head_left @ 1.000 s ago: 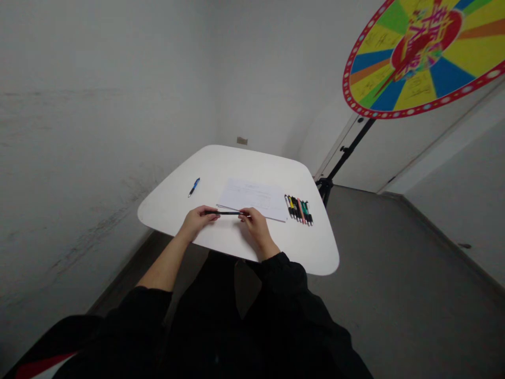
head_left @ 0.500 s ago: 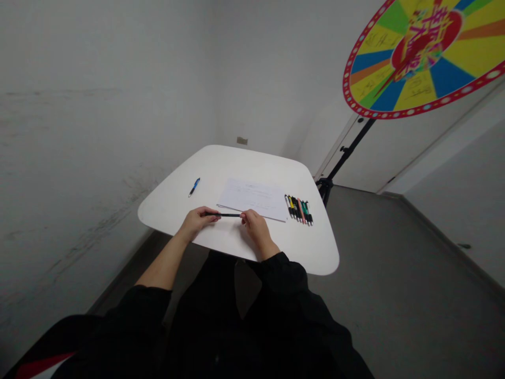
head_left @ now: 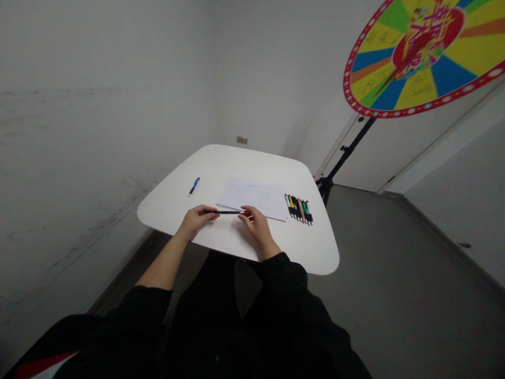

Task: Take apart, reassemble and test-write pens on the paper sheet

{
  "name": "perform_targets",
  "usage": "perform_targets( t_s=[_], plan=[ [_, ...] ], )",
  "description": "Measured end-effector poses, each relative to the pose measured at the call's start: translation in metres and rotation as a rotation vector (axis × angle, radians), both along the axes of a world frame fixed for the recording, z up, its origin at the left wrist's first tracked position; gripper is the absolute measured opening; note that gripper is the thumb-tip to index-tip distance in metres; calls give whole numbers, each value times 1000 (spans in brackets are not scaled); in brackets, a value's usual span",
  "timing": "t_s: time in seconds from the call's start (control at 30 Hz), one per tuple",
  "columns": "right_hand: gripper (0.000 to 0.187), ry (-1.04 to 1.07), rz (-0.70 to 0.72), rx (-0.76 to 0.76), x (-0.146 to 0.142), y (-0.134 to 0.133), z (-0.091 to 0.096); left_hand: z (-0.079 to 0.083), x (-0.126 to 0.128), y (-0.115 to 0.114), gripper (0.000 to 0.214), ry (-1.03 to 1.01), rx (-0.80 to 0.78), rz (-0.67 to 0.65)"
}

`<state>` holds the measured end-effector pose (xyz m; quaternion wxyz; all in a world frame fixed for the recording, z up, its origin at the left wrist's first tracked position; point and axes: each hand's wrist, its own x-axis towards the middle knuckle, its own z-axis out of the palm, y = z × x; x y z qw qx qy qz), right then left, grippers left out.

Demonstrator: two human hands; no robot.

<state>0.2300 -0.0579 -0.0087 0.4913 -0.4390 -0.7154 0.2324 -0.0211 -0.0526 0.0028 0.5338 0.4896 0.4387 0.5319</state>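
Note:
A slim black pen [head_left: 226, 212] lies level between my two hands, above the near part of the white table. Closed around its left end is my left hand [head_left: 197, 220]. My right hand [head_left: 256, 225] pinches the right end, where a light tip shows at the fingers. Just beyond the pen lie sheets of white paper [head_left: 252, 196] with faint writing. A blue pen [head_left: 194, 187] rests alone to the left of the paper. Several pens [head_left: 299, 209] in black, yellow, pink, green and white are lined up side by side to the right of it.
The white table [head_left: 221, 158] has rounded corners and stands near grey-white walls. At the upper right, a colourful prize wheel [head_left: 418, 58] is mounted on a black stand [head_left: 347, 152] behind the table. Grey floor [head_left: 394, 273] extends to the right.
The pen has risen slightly with both hands. The fingers of my right hand have shifted their hold at its right end, and a light tip now shows there.

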Motion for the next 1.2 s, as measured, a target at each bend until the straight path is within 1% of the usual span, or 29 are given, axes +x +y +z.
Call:
perform_targets(
  t_s=[0.07, 0.17, 0.3, 0.43, 0.63, 0.7, 0.8, 0.83, 0.9, 0.97, 1.07, 1.2],
  plan=[
    [21, 12, 9, 12, 1, 1, -2, 1, 0, 0, 51, 1, 0, -2],
    [11, -42, 7, 42, 2, 2, -2, 1, 0, -1, 50, 7, 1, -14],
    [9, -163, 7, 106, 1, -2, 3, 0, -1, -1, 47, 5, 14, -21],
    [18, -238, 21, 103, 1, -7, 8, 0, -2, -1, 45, 22, 24, -34],
    [38, -304, 42, 7, 1, -8, 8, 1, -1, -2, 43, 48, 24, -59],
    [38, -284, 34, -7, 0, -7, 9, 1, -1, -2, 43, 51, 24, -58],
    [25, -188, 8, -19, -1, -7, 10, 0, 0, -2, 45, 42, 20, -50],
    [24, -147, -2, -29, -1, -6, 10, -1, -1, -1, 46, 36, 18, -45],
    [28, -76, -17, -48, -1, -5, 8, -2, -1, 0, 47, 27, 14, -35],
    [23, -35, -12, -57, -1, -4, 5, -4, -1, 2, 49, 26, 9, -27],
    [15, -27, 2, -82, -1, 0, 1, -5, -1, 2, 50, 27, 3, -29],
    [13, -54, -14, -105, -1, 2, -1, -4, -1, 1, 48, 43, 11, -38]
  ],
)
